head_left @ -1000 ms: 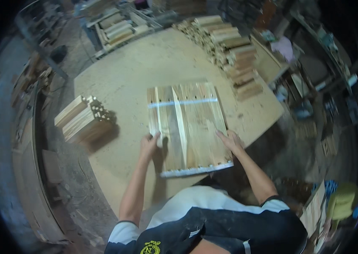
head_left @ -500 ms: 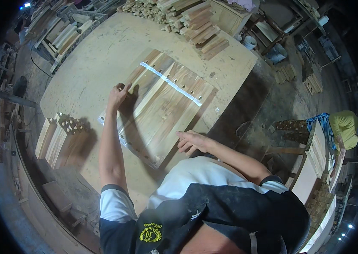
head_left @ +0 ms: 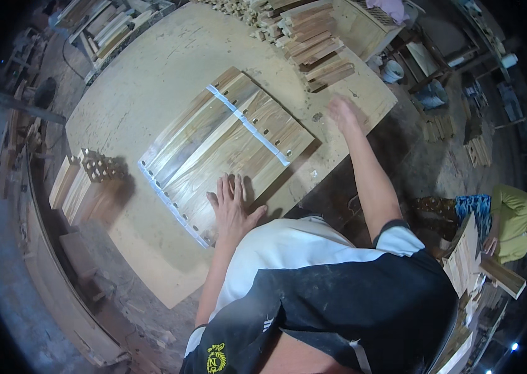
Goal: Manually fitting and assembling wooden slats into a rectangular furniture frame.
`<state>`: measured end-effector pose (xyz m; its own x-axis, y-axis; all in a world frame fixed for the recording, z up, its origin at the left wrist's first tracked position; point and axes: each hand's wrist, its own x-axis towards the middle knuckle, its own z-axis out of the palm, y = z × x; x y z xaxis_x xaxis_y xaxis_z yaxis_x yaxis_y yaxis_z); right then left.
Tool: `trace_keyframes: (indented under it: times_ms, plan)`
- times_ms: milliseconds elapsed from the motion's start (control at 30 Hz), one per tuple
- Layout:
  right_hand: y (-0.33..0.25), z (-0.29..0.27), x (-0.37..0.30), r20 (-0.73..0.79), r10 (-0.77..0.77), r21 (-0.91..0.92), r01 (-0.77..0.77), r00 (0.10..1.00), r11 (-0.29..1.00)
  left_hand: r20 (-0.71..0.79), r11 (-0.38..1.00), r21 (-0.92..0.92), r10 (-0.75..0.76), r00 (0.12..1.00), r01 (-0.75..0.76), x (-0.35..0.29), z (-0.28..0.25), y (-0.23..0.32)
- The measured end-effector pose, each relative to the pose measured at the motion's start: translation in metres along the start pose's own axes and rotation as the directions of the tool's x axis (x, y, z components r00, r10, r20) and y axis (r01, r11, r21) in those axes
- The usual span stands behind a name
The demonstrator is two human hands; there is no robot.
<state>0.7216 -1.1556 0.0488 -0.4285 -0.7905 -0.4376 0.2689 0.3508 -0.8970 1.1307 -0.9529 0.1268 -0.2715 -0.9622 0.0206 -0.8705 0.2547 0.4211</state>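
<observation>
Your left grip (head_left: 232, 209) is spread open, palm down, on the near part of the wooden panel (head_left: 207, 143), its fingers pointing away from you and its thumb out to the right beside the panel's lower right edge. Most of the panel lies beyond that grip and to its left. It rests flat on the pale counter (head_left: 157, 81), turned at a slant, with one corner toward your body and another pointing off to the far side.

A whitish strip (head_left: 248, 123) crosses the panel's far right part, well beyond your left fingertips; a second band (head_left: 173, 209) runs along its lower left edge, to the left of your wrist. Dark holes line up beside each.

Your right grip (head_left: 344, 115) is off the panel, out past its right corner and just on the near side of the stacked wooden pieces (head_left: 313, 47). It is blurred, so you cannot tell whether its fingers are open or closed, or whether it touches the counter.

A bundle of wooden sticks (head_left: 86, 193) sits to the left of the panel, apart from it and from both grips.
</observation>
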Motion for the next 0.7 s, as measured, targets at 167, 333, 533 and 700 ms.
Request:
trace_keyframes:
  times_ms: [167, 333, 533, 700]
  plan:
    - [-0.033, 0.018, 0.121, -0.151, 0.188, 0.319, -0.132, 0.971, 0.938, 0.000, 0.973, 0.208, -0.099, 0.995, 0.097, 0.016, 0.028, -0.001]
    - [-0.052, 0.067, 0.138, -0.286, 0.369, 0.328, -0.271, 0.885, 0.905, -0.019, 0.963, 0.245, -0.113, 0.993, 0.114, 0.012, 0.029, -0.016]
    - [-0.044, 0.050, 0.189, -0.235, 0.360, 0.156, -0.331, 0.903, 0.931, -0.013, 0.957, 0.282, -0.071, 0.997, 0.072, 0.019, 0.025, -0.040]
    - [-0.046, 0.003, 0.206, -0.090, 0.351, 0.133, -0.338, 0.932, 0.932, -0.031, 0.961, 0.272, -0.039, 0.999, 0.046, 0.028, 0.025, -0.036]
